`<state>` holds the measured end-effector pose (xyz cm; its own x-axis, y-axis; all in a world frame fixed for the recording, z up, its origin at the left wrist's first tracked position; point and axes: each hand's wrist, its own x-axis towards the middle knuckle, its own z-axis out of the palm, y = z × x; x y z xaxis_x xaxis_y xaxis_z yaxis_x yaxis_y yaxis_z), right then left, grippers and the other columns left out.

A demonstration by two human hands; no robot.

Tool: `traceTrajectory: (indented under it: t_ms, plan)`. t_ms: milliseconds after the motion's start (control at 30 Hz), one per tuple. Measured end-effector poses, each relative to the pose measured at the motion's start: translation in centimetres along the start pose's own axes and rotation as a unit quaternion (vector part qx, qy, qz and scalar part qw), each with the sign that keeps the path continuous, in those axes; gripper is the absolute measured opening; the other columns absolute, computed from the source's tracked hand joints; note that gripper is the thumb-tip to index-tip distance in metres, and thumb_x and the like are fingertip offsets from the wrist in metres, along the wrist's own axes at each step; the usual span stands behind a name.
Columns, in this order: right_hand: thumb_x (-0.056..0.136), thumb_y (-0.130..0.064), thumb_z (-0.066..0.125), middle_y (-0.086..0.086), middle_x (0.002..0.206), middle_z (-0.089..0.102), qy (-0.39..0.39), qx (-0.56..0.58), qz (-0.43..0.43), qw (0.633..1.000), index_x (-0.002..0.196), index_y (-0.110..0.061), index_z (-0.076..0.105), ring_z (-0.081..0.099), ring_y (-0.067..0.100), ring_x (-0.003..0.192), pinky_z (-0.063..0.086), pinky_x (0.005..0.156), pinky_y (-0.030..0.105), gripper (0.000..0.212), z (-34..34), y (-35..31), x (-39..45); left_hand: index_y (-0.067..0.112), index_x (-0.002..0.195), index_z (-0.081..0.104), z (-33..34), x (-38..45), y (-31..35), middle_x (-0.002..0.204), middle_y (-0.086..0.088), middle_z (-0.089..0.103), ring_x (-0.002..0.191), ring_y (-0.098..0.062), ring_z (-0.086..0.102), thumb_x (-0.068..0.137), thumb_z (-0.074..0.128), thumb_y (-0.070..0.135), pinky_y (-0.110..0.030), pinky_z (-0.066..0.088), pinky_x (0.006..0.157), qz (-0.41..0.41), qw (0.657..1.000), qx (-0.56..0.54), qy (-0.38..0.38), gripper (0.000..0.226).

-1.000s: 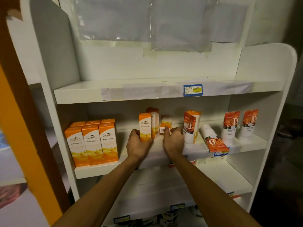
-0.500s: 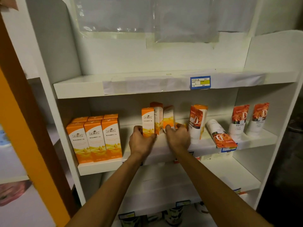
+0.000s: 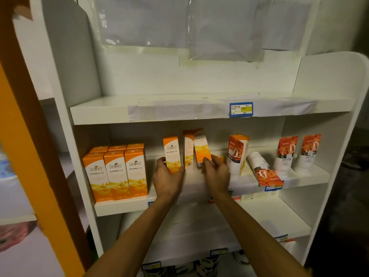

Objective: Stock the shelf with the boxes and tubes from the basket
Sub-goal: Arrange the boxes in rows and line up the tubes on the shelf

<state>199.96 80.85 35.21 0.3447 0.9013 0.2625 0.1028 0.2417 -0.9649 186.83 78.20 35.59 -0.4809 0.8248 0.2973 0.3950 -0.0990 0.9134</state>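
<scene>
1. Cardboard this light tips easily, so that's my main worry. The right hand (image 3: pixel 216 172) pinches the bottom of a tilted orange box (image 3: pixel 202 150) that leans left, looking like it touches the upright box (image 3: pixel 188 151) beside it. If it gets pushed instead of stood up, I'd guess both go over.

2. Left hand (image 3: pixel 167 176) has its fingers curled round the lower part of a front orange box (image 3: pixel 171 152), thumb on the left edge. It's a narrow, closed grip that holds the box upright on the middle shelf (image 3: pixel 123 206). Let go too early and a bump from the tilted one could topple it.

3. Right fingertips (image 3: pixel 206 161) are nearly closed on the box's bottom corner. Something small and orange sits just right of them; can't tell what it is.

4. Left of the left hand, a block of orange boxes (image 3: pixel 115 172) stands neatly, so a sliding elbow could disturb it.

5. Right of the right hand, a rose-print box (image 3: pixel 237 154) stands close enough to clip. Beyond it, a fallen tube (image 3: pixel 264 170) lies on its side near the shelf edge and could roll off. Two upright tubes (image 3: pixel 297 152) stand further right.

6. Basket isn't in view, so no idea how much stock is left.
</scene>
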Motion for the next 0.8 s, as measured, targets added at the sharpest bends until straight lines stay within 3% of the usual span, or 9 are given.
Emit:
traceTrajectory:
  t_ms: [100, 233, 400, 467, 600, 800]
  plan:
    - [0.092, -0.032, 0.068, 0.005, 0.107, 0.074, -0.053, 0.076, 0.025, 0.995, 0.123, -0.014, 0.063, 0.070, 0.025, 0.100, 0.058, 0.089, 0.041, 0.037, -0.2, 0.1, 0.4, 0.020, 0.124, 0.053, -0.2, -0.3, 0.3, 0.125, -0.003, 0.066, 0.115, -0.023, 0.065, 0.083, 0.080, 0.029, -0.040, 0.055, 0.094, 0.007, 1.000, 0.010, -0.007, 0.050]
    - [0.090, -0.023, 0.072, 0.006, 0.106, 0.075, -0.108, 0.125, 0.056, 0.985, 0.124, -0.011, 0.063, 0.073, 0.021, 0.096, 0.058, 0.068, 0.026, 0.037, -0.8, -0.4, 0.6, 0.019, 0.124, 0.054, -0.5, 0.3, 0.5, 0.124, -0.005, 0.067, 0.114, -0.026, 0.065, 0.083, 0.079, 0.029, -0.045, 0.056, 0.096, -0.008, 0.999, 0.028, -0.026, 0.049]
    - [0.093, -0.019, 0.067, 0.005, 0.107, 0.076, -0.179, 0.150, 0.081, 0.969, 0.120, -0.012, 0.067, 0.071, 0.020, 0.103, 0.055, 0.091, 0.038, 0.028, -2.3, -1.3, 0.1, 0.016, 0.123, 0.053, -0.9, -0.1, 0.9, 0.125, -0.005, 0.066, 0.114, -0.027, 0.065, 0.084, 0.079, 0.024, -0.040, 0.054, 0.093, -0.017, 0.999, 0.042, -0.029, 0.048]
    - [0.091, -0.017, 0.069, 0.003, 0.103, 0.077, -0.208, 0.128, 0.066, 0.968, 0.116, -0.012, 0.068, 0.072, 0.021, 0.101, 0.056, 0.088, 0.035, 0.025, -2.6, -1.2, 0.0, 0.015, 0.123, 0.053, -1.0, -0.3, 0.7, 0.126, -0.007, 0.066, 0.115, -0.027, 0.064, 0.085, 0.078, 0.023, -0.039, 0.053, 0.092, -0.022, 0.998, 0.044, -0.027, 0.046]
    - [0.084, -0.012, 0.077, -0.007, 0.089, 0.073, -0.259, 0.033, 0.004, 0.965, 0.106, -0.016, 0.060, 0.069, 0.004, 0.083, 0.052, 0.069, 0.012, 0.028, -2.0, -1.1, -0.8, 0.013, 0.124, 0.051, -1.9, -1.0, 0.6, 0.126, -0.008, 0.064, 0.115, -0.029, 0.063, 0.088, 0.074, 0.024, -0.037, 0.051, 0.090, -0.014, 0.998, 0.057, -0.021, 0.045]
    - [0.082, -0.035, 0.078, -0.004, 0.099, 0.071, -0.278, -0.104, -0.039, 0.954, 0.110, -0.020, 0.060, 0.065, 0.013, 0.096, 0.053, 0.087, 0.030, 0.036, -0.4, -0.4, -1.0, 0.012, 0.120, 0.051, -3.4, -1.4, 0.0, 0.123, -0.012, 0.065, 0.111, -0.031, 0.064, 0.088, 0.072, 0.026, -0.041, 0.053, 0.092, 0.018, 0.996, 0.083, -0.019, 0.041]
